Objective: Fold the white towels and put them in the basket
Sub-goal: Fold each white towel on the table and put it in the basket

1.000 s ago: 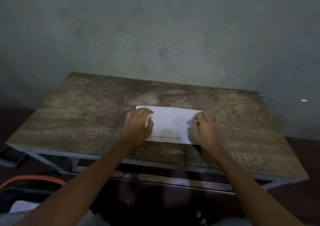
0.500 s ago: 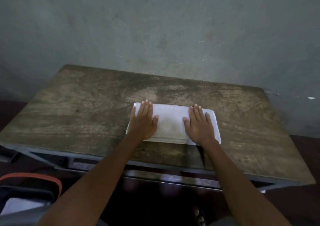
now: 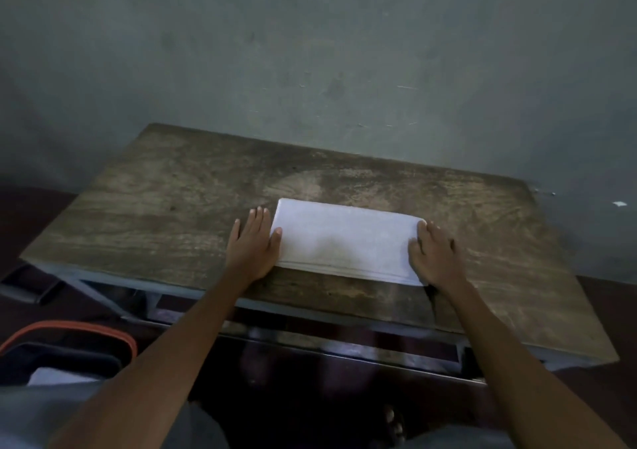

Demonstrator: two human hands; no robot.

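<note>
Worn wooden table: folded white cloth towel, left hand flat at its left edge, right hand flat on right end

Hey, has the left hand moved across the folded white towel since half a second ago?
Yes. The left hand slid left off the folded white towel onto the worn wooden table.
</note>
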